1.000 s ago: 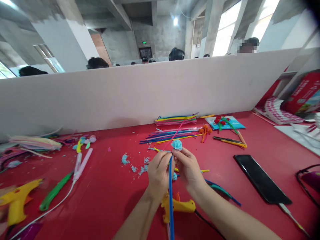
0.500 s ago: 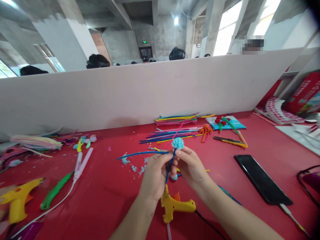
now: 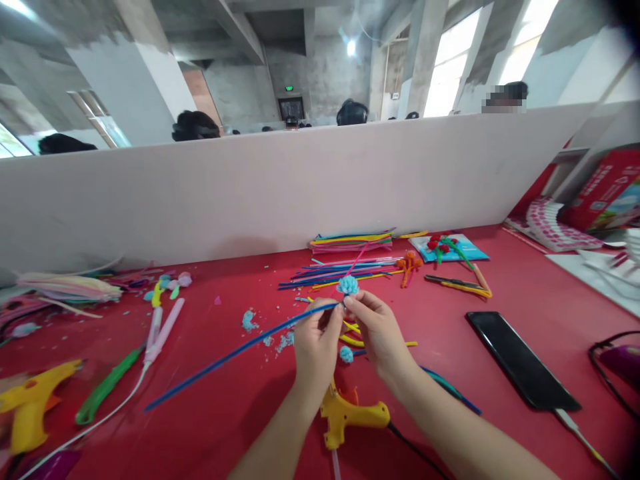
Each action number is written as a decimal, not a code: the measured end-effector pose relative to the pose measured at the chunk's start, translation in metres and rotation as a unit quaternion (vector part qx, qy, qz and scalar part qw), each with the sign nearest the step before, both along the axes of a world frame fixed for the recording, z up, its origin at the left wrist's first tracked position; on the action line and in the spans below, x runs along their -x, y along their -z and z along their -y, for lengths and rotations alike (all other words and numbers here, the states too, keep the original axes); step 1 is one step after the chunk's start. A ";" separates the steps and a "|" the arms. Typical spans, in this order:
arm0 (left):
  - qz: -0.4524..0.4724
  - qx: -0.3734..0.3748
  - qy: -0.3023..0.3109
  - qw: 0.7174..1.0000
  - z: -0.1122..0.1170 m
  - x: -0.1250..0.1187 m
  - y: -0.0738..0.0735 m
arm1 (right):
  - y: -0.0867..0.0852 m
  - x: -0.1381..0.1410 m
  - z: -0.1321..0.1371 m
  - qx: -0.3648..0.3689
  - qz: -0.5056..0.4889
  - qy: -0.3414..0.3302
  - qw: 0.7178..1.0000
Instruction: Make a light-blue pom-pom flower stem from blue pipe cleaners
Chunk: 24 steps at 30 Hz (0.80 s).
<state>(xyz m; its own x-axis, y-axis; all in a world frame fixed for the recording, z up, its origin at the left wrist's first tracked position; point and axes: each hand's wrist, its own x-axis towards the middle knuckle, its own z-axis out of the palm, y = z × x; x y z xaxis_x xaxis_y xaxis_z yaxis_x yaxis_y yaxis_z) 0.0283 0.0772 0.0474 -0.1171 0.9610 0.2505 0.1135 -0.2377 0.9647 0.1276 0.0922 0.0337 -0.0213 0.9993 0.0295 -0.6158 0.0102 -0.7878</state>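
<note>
Between my two hands, over the middle of the table, is a light blue fluffy flower head (image 3: pixel 349 285) on top of a dark blue pipe cleaner (image 3: pixel 235 353). My left hand (image 3: pixel 316 337) pinches the pipe cleaner just below the flower, and its long free end slants down to the left. With thumb and fingers together, my right hand (image 3: pixel 376 327) grips the base of the flower. A second light blue pom-pom flower (image 3: pixel 346 354) on a blue stem lies under my hands. Below them rests a yellow glue gun (image 3: pixel 353 417).
Loose pipe cleaners (image 3: pixel 345 270) and a bundle (image 3: pixel 353 241) lie by the white partition (image 3: pixel 250 193). To the right are tweezers (image 3: pixel 457 285) and a black phone (image 3: pixel 523 360). Leftward lie a green-handled tool (image 3: pixel 110 387), a pink corded tool (image 3: pixel 167 330) and another yellow glue gun (image 3: pixel 37 403).
The long free end of the blue pipe cleaner has swung down and now reaches farther left. The strand that hung below my hands no longer shows there. My hands shifted slightly.
</note>
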 end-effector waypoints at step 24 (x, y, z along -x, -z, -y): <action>0.131 0.095 0.088 0.983 0.016 0.006 -0.036 | -0.036 -0.019 0.016 -0.106 0.035 -0.116 0.987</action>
<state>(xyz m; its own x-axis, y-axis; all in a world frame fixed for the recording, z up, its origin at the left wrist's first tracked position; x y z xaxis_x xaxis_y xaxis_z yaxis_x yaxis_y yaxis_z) 0.0219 0.0616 0.0834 0.0189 0.9987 0.0476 -0.1708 -0.0437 0.9843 0.1468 0.0760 0.0693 -0.2575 0.9392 0.2273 -0.5658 0.0441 -0.8234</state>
